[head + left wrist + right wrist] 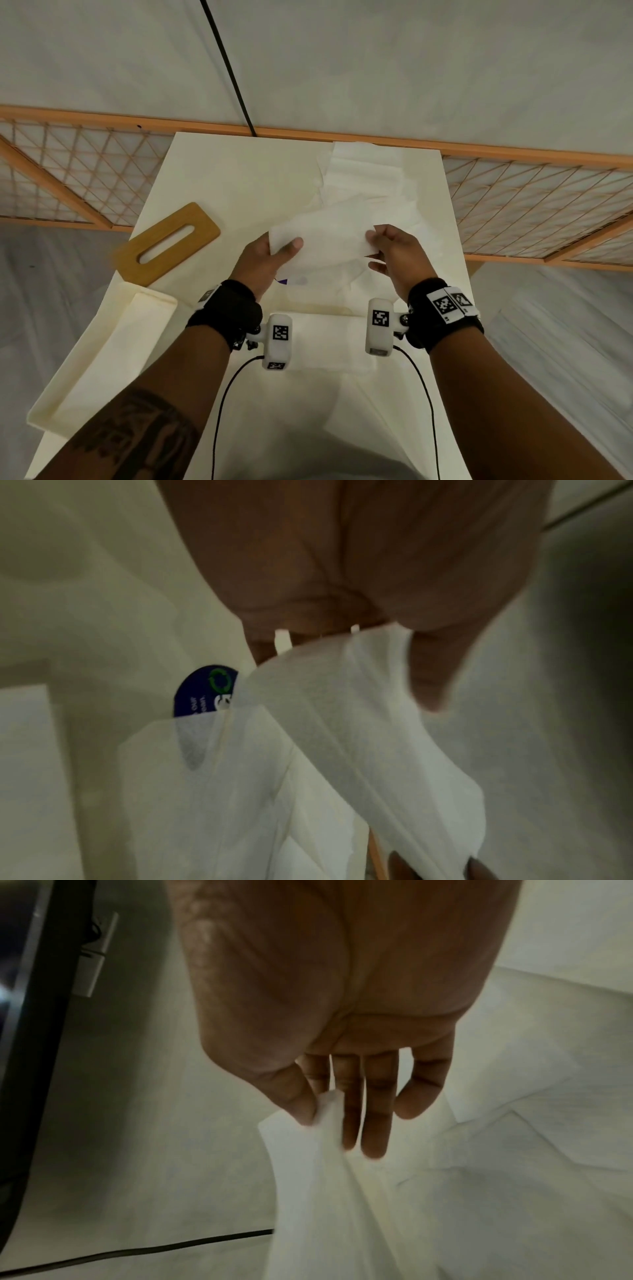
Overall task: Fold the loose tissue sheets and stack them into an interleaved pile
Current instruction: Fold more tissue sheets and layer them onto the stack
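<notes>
Thin white creased tissue sheet (325, 240) held above the cream desk (239, 178), slack between both hands. Left hand (263, 263) pinches its left edge, right hand (394, 253) pinches the right edge; loose white tissue sheets (370, 178) lie behind.

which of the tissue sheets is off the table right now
The tissue sheet stretched between the left hand and right hand, each pinching one end. The other loose sheets lie heaped on the table behind it.
</notes>
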`<state>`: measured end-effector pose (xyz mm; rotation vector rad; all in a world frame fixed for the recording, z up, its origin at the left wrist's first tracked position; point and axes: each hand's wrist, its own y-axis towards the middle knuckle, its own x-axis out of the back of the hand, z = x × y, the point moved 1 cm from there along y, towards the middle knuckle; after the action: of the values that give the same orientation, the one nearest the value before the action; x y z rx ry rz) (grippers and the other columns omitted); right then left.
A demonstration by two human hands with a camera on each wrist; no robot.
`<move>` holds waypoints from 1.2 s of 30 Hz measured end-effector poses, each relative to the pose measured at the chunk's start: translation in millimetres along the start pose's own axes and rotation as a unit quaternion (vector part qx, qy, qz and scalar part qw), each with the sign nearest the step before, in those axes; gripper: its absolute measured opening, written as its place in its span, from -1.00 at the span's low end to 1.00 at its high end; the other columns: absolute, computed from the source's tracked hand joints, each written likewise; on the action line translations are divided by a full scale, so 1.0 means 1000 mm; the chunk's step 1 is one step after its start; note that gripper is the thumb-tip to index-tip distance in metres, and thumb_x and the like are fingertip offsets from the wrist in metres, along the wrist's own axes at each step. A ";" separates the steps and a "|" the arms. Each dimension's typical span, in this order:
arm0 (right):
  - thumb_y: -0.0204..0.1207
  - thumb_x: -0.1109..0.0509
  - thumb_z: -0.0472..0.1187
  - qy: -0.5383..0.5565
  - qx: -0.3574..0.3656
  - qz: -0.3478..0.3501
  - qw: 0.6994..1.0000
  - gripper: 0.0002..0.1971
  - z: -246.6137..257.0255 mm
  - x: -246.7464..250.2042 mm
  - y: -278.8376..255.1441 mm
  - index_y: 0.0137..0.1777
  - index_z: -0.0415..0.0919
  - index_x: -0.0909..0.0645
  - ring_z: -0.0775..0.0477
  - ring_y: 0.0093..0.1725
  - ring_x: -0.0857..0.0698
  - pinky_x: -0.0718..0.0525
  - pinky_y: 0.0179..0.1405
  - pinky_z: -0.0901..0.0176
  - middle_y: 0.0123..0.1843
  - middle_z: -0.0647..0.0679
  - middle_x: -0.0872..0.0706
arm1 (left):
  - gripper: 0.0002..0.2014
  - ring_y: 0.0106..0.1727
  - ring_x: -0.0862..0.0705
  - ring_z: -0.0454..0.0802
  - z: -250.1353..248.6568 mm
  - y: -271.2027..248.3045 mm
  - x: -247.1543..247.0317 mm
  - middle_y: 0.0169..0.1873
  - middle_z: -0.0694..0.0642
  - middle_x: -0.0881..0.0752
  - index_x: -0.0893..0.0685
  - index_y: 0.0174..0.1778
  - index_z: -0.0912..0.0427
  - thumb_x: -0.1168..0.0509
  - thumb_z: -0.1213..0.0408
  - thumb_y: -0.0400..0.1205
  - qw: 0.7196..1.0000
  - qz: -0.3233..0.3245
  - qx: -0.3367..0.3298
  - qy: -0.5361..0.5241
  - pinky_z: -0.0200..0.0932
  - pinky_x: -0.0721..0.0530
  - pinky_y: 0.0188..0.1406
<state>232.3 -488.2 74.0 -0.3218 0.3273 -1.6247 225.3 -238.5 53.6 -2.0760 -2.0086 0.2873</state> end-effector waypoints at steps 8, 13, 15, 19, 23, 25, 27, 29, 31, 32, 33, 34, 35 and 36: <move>0.59 -0.51 -0.10 -0.133 0.097 -0.096 0.982 -0.93 -0.007 0.001 -0.011 -0.11 0.04 -0.80 0.29 -0.05 -0.74 -0.58 0.03 0.48 -0.11 0.27 -0.82 | -0.79 0.06 -0.78 -0.07 -0.019 0.001 0.014 -0.02 -0.03 -0.84 -0.82 0.07 0.11 -0.44 0.07 0.65 0.969 -0.086 -0.135 0.189 -0.13 -0.71 0.10; 0.63 -0.44 -0.23 -0.063 0.127 -0.083 0.986 -0.90 -0.003 -0.001 -0.018 -0.02 -0.10 -0.79 0.20 0.16 -0.76 -0.62 0.26 0.27 0.05 0.15 -0.85 | -0.75 -0.02 -0.81 -0.03 -0.035 0.001 0.016 -0.09 0.06 -0.86 -0.80 0.05 0.21 -0.48 0.09 0.63 0.979 -0.051 -0.126 0.153 -0.17 -0.73 0.01; 0.63 -0.45 -0.18 -0.022 0.120 -0.055 0.991 -0.90 -0.002 -0.005 -0.017 0.10 -0.14 -0.73 0.19 0.04 -0.76 -0.63 0.19 0.25 0.01 0.16 -0.83 | -0.74 -0.02 -0.80 0.10 -0.043 0.002 0.015 -0.10 0.18 -0.85 -0.79 0.01 0.26 -0.47 0.10 0.63 0.981 -0.033 -0.122 0.148 -0.04 -0.72 0.06; 0.33 -0.67 0.18 0.095 -0.027 0.101 0.990 -0.27 -0.005 -0.011 -0.015 0.44 -0.15 -0.60 -0.03 0.13 -0.76 -0.71 0.28 0.08 0.27 -0.08 -0.79 | -0.69 0.01 -0.78 0.22 -0.050 0.004 0.013 -0.01 0.30 -0.82 -0.79 0.04 0.29 -0.48 0.07 0.62 0.986 -0.026 -0.109 0.121 0.10 -0.72 0.13; 0.47 -0.59 -0.30 0.048 -0.069 0.180 0.980 -0.56 -0.008 -0.011 -0.022 0.35 -0.33 -0.68 -0.17 0.28 -0.78 -0.70 0.36 -0.02 0.25 -0.18 -0.82 | -0.49 -0.20 -0.67 0.05 -0.046 0.008 0.016 -0.21 0.28 -0.76 -0.73 -0.05 0.37 -0.52 -0.11 0.52 0.990 -0.024 -0.073 0.116 -0.03 -0.65 -0.09; 0.54 -0.53 -0.37 0.057 -0.072 0.160 0.983 -0.65 -0.014 -0.008 -0.019 0.32 -0.39 -0.69 -0.24 0.29 -0.77 -0.71 0.36 -0.06 0.25 -0.23 -0.81 | -0.54 -0.18 -0.66 0.02 -0.042 0.010 0.021 -0.21 0.13 -0.74 -0.74 -0.04 0.33 -0.50 -0.09 0.55 0.993 -0.030 -0.040 0.106 -0.05 -0.64 -0.11; 0.62 -0.43 -0.37 0.100 -0.083 0.133 0.983 -0.71 -0.018 -0.007 -0.017 0.32 -0.42 -0.68 -0.26 0.27 -0.77 -0.77 0.25 -0.02 0.25 -0.28 -0.80 | -0.61 -0.04 -0.74 0.02 -0.040 0.008 0.022 -0.05 0.03 -0.80 -0.79 0.06 0.23 -0.47 -0.07 0.60 0.999 -0.029 0.017 0.041 -0.05 -0.68 0.03; 0.69 -0.37 -0.33 0.141 -0.096 0.109 0.979 -0.72 -0.021 -0.007 -0.016 0.35 -0.43 -0.65 -0.26 0.23 -0.78 -0.80 0.12 0.01 0.28 -0.31 -0.78 | -0.62 0.15 -0.78 0.05 -0.038 0.002 0.022 0.13 0.06 -0.82 -0.76 0.22 0.16 -0.43 -0.02 0.62 0.994 0.002 0.094 -0.057 -0.01 -0.70 0.22; 0.72 -0.36 -0.28 0.158 -0.108 0.099 0.977 -0.70 -0.022 -0.007 -0.016 0.37 -0.42 -0.63 -0.25 0.23 -0.78 -0.82 0.06 0.04 0.29 -0.30 -0.78 | -0.63 0.21 -0.78 0.16 -0.031 -0.004 0.023 0.17 0.18 -0.81 -0.72 0.30 0.26 -0.43 0.14 0.63 0.987 0.051 0.123 -0.091 0.04 -0.73 0.21; 0.70 -0.37 -0.31 0.152 -0.110 0.104 0.977 -0.70 -0.022 -0.007 -0.016 0.38 -0.42 -0.62 -0.26 0.25 -0.78 -0.82 0.09 0.04 0.29 -0.29 -0.78 | -0.64 0.22 -0.78 0.21 -0.027 -0.006 0.024 0.18 0.23 -0.80 -0.70 0.32 0.31 -0.43 0.26 0.62 0.986 0.071 0.121 -0.086 0.05 -0.76 0.17; 0.68 -0.38 -0.37 0.142 -0.109 0.109 0.978 -0.69 -0.024 -0.006 -0.016 0.39 -0.44 -0.61 -0.26 0.26 -0.78 -0.82 0.12 0.04 0.29 -0.29 -0.78 | -0.65 0.22 -0.78 0.23 -0.021 -0.006 0.025 0.19 0.26 -0.80 -0.69 0.33 0.34 -0.42 0.35 0.61 0.987 0.082 0.118 -0.073 0.04 -0.78 0.14; 0.67 -0.36 -0.43 0.131 -0.107 0.113 0.979 -0.68 -0.024 -0.006 -0.015 0.40 -0.47 -0.61 -0.26 0.25 -0.78 -0.81 0.14 0.06 0.28 -0.31 -0.78 | -0.66 0.21 -0.78 0.24 -0.017 -0.007 0.027 0.20 0.28 -0.79 -0.69 0.32 0.36 -0.41 0.42 0.61 0.988 0.086 0.115 -0.064 0.04 -0.79 0.12; 0.67 -0.32 -0.47 0.123 -0.106 0.113 0.980 -0.69 -0.025 -0.004 -0.015 0.40 -0.50 -0.60 -0.24 0.22 -0.79 -0.81 0.14 0.07 0.28 -0.31 -0.78 | -0.68 0.20 -0.78 0.25 -0.013 -0.006 0.029 0.20 0.30 -0.79 -0.70 0.31 0.36 -0.39 0.46 0.62 0.989 0.080 0.111 -0.058 0.03 -0.79 0.12; 0.69 -0.28 -0.49 0.119 -0.104 0.109 0.981 -0.69 -0.025 -0.003 -0.014 0.40 -0.51 -0.60 -0.23 0.21 -0.80 -0.81 0.13 0.08 0.27 -0.32 -0.78 | -0.71 0.19 -0.78 0.25 -0.011 -0.005 0.031 0.19 0.31 -0.79 -0.71 0.29 0.36 -0.37 0.47 0.64 0.990 0.073 0.105 -0.058 0.01 -0.79 0.11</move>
<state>209.7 -484.0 56.4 -0.2399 0.6955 -1.4150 225.4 -207.4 65.9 -2.1165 -1.8011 0.6310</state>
